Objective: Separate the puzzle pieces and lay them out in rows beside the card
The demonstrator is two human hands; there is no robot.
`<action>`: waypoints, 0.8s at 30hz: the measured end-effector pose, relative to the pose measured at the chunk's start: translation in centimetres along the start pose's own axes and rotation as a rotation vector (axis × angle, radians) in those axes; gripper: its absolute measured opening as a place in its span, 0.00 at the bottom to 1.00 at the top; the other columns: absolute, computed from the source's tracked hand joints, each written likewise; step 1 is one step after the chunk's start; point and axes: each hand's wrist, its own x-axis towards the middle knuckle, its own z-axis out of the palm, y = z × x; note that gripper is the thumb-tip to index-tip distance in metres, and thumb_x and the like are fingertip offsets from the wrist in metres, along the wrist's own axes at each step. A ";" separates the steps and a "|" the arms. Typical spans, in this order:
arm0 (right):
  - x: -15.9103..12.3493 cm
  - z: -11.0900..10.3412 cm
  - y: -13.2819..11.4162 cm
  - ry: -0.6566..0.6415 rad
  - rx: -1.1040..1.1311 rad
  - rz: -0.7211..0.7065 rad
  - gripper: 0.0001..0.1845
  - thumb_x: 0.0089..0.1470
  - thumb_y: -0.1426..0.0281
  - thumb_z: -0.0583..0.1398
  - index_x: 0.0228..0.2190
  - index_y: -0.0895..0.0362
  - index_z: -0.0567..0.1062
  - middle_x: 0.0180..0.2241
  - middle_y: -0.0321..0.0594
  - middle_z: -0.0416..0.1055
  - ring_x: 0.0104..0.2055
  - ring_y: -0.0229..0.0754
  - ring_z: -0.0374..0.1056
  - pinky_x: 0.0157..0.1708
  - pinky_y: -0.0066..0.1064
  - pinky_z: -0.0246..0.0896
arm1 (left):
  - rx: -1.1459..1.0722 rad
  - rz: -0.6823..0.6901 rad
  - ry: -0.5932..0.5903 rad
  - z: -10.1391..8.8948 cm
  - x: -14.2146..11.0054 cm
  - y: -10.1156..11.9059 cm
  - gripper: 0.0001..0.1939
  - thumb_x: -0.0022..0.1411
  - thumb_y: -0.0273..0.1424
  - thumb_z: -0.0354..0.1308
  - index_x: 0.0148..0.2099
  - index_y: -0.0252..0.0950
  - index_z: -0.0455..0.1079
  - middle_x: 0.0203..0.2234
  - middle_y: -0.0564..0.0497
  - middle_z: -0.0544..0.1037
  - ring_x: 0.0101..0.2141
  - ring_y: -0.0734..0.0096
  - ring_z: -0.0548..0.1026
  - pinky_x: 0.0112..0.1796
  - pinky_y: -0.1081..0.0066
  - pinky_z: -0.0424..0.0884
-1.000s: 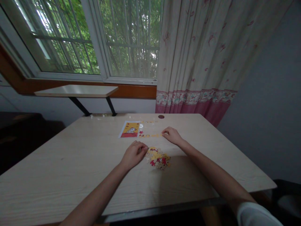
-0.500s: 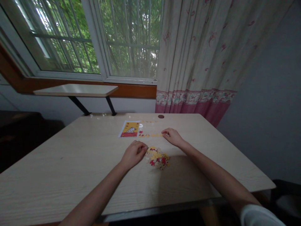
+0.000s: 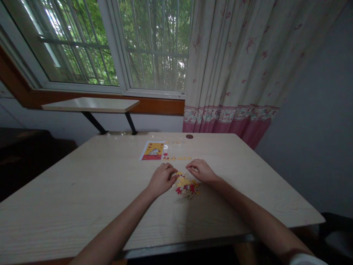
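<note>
A loose heap of small jigsaw puzzle pieces [image 3: 186,187], yellow, red and pale, lies on the table before me. At its left edge is my left hand [image 3: 163,179], fingers curled and thumb close to them; whatever they pinch is too small to make out. My right hand [image 3: 202,170] hovers at the heap's upper right, thumb and forefinger drawn together, any piece between them unclear. Beyond the hands runs a row of yellow puzzle pieces [image 3: 180,158]. Left of that row lies a printed picture card [image 3: 152,151] with a white cartoon figure on yellow and red.
Another line of pieces [image 3: 175,142] lies farther back, with a red piece [image 3: 166,154] below it. A dark round disc [image 3: 189,136] sits at the table's [image 3: 110,191] far edge. A raised shelf [image 3: 93,105] stands back left, beside the window and curtain [image 3: 220,73].
My right hand has drawn back from the right end of the yellow row toward the heap. My left hand has shifted slightly right, over the heap's edge.
</note>
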 end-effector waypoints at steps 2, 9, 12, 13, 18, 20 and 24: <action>0.0 0.1 -0.4 0.007 -0.006 -0.011 0.08 0.54 0.69 0.56 0.32 0.56 0.75 0.32 0.38 0.74 0.35 0.38 0.66 0.38 0.30 0.55 | -0.010 0.002 -0.004 0.0 0.0 -0.1 0.09 0.57 0.34 0.54 0.38 0.37 0.73 0.33 0.47 0.72 0.37 0.63 0.67 0.39 0.67 0.63; -0.2 0.8 -1.4 0.005 -0.027 -0.048 0.07 0.53 0.69 0.57 0.32 0.55 0.75 0.31 0.38 0.73 0.35 0.38 0.66 0.38 0.30 0.54 | -0.118 0.034 0.018 0.1 0.2 0.0 0.07 0.56 0.30 0.56 0.38 0.38 0.72 0.33 0.49 0.73 0.37 0.65 0.68 0.40 0.67 0.62; -0.2 1.2 -1.5 0.009 -0.018 -0.061 0.06 0.51 0.67 0.59 0.31 0.55 0.75 0.30 0.37 0.73 0.35 0.38 0.66 0.38 0.29 0.53 | -0.189 0.057 0.024 0.1 0.3 0.1 0.05 0.56 0.29 0.56 0.36 0.38 0.71 0.31 0.51 0.75 0.37 0.65 0.68 0.40 0.67 0.61; -0.2 1.2 -1.5 0.012 -0.012 -0.065 0.06 0.51 0.67 0.59 0.31 0.55 0.75 0.30 0.37 0.73 0.35 0.38 0.66 0.38 0.29 0.53 | -0.215 0.058 0.029 0.1 0.2 0.2 0.04 0.56 0.29 0.56 0.35 0.38 0.71 0.30 0.51 0.75 0.36 0.66 0.68 0.40 0.68 0.62; -0.3 1.1 -2.0 0.036 0.043 -0.057 0.07 0.52 0.66 0.58 0.30 0.55 0.75 0.29 0.37 0.73 0.34 0.37 0.66 0.37 0.29 0.53 | -0.327 0.045 0.092 -0.4 -0.1 0.9 0.05 0.57 0.31 0.54 0.33 0.37 0.70 0.29 0.51 0.74 0.34 0.68 0.69 0.37 0.70 0.64; -0.4 1.0 -2.2 0.045 0.077 -0.054 0.07 0.52 0.66 0.58 0.32 0.55 0.75 0.29 0.36 0.73 0.33 0.37 0.65 0.37 0.29 0.53 | -0.351 0.053 0.141 -0.6 -0.2 1.1 0.05 0.57 0.31 0.54 0.33 0.36 0.69 0.30 0.50 0.74 0.35 0.68 0.69 0.37 0.69 0.64; -0.4 1.2 -2.3 0.043 0.115 -0.064 0.09 0.47 0.66 0.62 0.33 0.55 0.74 0.28 0.35 0.72 0.33 0.36 0.66 0.38 0.28 0.53 | -0.423 0.053 0.188 -0.7 -0.2 1.2 0.05 0.57 0.32 0.55 0.32 0.36 0.69 0.30 0.50 0.74 0.35 0.69 0.69 0.38 0.69 0.64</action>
